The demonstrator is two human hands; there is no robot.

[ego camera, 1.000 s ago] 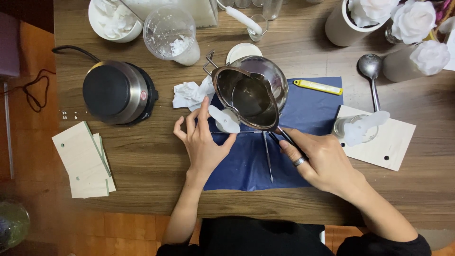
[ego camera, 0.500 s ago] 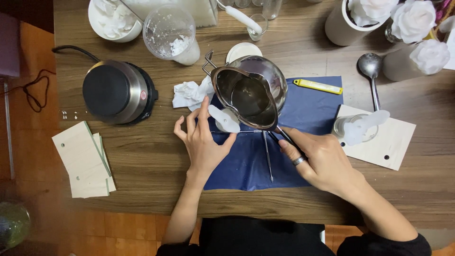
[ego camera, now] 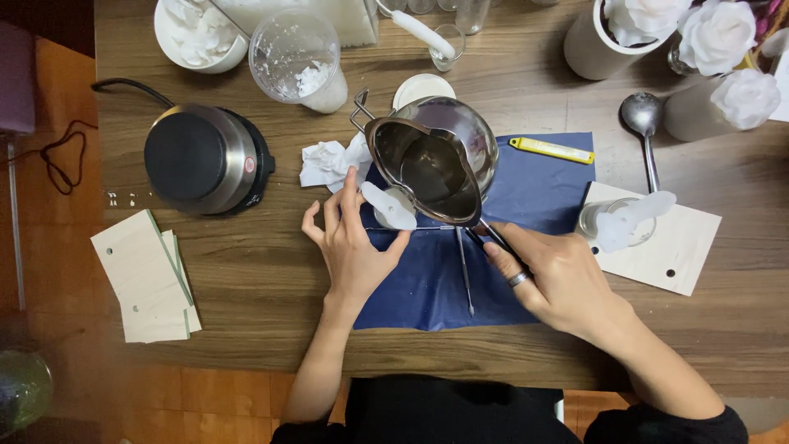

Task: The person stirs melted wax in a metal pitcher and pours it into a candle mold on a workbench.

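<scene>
My right hand point(ego camera: 559, 279) grips the dark handle of a steel pouring pot point(ego camera: 423, 168), tilted over the blue cloth point(ego camera: 542, 189), its spout low toward the left. My left hand point(ego camera: 353, 242) steadies a small white mould piece on a glass point(ego camera: 390, 205) just under the pot's spout, fingers spread around it. Dark liquid shows inside the pot. A metal bowl point(ego camera: 472, 131) sits partly hidden behind the pot. Thin metal sticks point(ego camera: 464, 275) lie on the cloth between my hands.
A round hot plate point(ego camera: 205, 156) with a cord stands left. Wooden tags point(ego camera: 148, 275) lie near the table's left front. A crumpled tissue point(ego camera: 325, 160), plastic cup point(ego camera: 300, 62), yellow tool point(ego camera: 551, 150), spoon point(ego camera: 645, 123), white flowers point(ego camera: 719, 33) and a second glass on a wooden card point(ego camera: 682, 247) surround the cloth.
</scene>
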